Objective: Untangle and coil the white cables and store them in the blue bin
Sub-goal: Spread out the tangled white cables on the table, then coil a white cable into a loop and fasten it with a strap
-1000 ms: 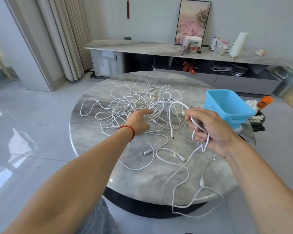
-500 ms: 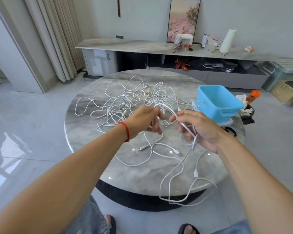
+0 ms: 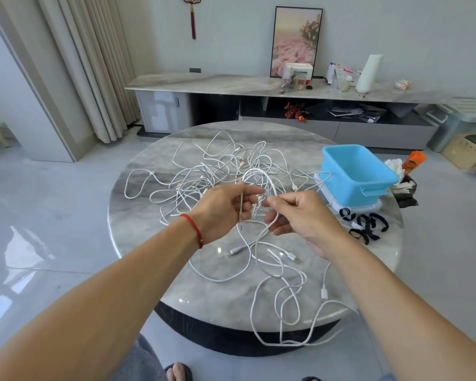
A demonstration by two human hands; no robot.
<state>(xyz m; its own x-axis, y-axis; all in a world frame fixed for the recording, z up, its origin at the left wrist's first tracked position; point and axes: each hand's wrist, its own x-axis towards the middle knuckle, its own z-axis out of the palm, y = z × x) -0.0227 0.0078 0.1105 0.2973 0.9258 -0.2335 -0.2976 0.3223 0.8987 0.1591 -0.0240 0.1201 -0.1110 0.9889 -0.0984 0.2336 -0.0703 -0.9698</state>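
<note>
A tangle of white cables (image 3: 220, 166) sprawls over the middle of the round marble table (image 3: 160, 273). My left hand (image 3: 226, 210), with a red string at the wrist, pinches one white cable between thumb and fingers. Close beside it, my right hand (image 3: 297, 213) grips the same cable, which arches in a loop (image 3: 259, 174) above both hands. More of this cable trails down in loose loops (image 3: 286, 303) over the table's near edge. The blue bin (image 3: 355, 171) stands at the right of the table, nothing visible inside it.
Several black straps (image 3: 366, 224) lie on the table in front of the bin. A dark bag with white tissue and an orange tube (image 3: 412, 160) sits beyond the bin. A long low sideboard (image 3: 231, 83) runs along the back wall. My feet show below the table.
My left hand has come off the pile and taken hold of the cable. My right hand moved left to meet it, and both now hold the raised loop together.
</note>
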